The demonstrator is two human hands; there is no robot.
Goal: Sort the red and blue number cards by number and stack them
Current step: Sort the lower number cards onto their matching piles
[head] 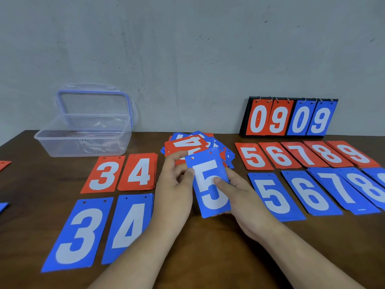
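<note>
Surface: dark brown wooden table set against a plain grey wall.
Held card: a blue rectangular card with a white 5, held upright-reading and slightly tilted just in front of the loose pile, between the sorted rows to either side.
Left hand: fingers curled, thumb and fingertips pinching the card's upper left edge.
Right hand: thumb pressed on the card's face, the other fingers hidden beneath it, gripping its right side.
Loose pile: a messy heap of red and blue number cards at the middle back of the table, an upside-down red 4 on top.
Left rows: red 3 card and red 4 stack side by side; nearer the person, blue 3 card and blue 4 stack, the left forearm crossing the latter's corner.
Right rows: red 5, red 6, red 7, red 8 and red 9 in a back row; blue 5, blue 6, blue 7 and blue 8 in front, overlapping toward the right edge.
Left edge: corners of one red card and one blue card, numbers out of view.
Container: clear plastic rectangular box at the back left, its blue-rimmed clear lid standing behind it by the wall.
Scoreboard: black flip stand with ring-hung cards at the back right, showing red 0 9 and blue 0 9.
</note>
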